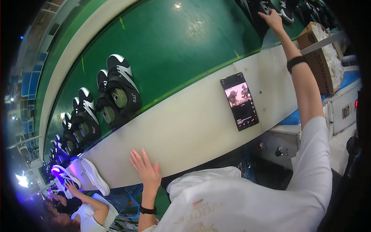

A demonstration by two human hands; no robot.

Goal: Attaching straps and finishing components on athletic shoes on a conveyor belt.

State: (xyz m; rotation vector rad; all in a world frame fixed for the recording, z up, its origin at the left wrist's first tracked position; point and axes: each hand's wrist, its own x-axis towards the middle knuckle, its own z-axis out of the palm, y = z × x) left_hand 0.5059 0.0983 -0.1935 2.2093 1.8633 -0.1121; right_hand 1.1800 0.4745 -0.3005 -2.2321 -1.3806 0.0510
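Note:
My left hand (147,170) hovers over or rests on the near edge of the pale worktop (185,123), fingers spread and holding nothing. Far to the right, my right arm stretches across the worktop to the green conveyor belt. There my right hand (273,20) has its fingers closed at the heel end of a black-and-white sneaker (263,7), partly cut off by the dark rim of the view. A smartphone (240,101) lies on the worktop between my hands, its screen lit with a picture.
Pairs of black-and-white sneakers (123,87) line the green belt (174,50) toward the left. A cardboard box (315,58) with white wrapping stands at right, near a metal control box (278,149). At lower left, a co-worker's hand (72,188) is near white shoe soles (95,177).

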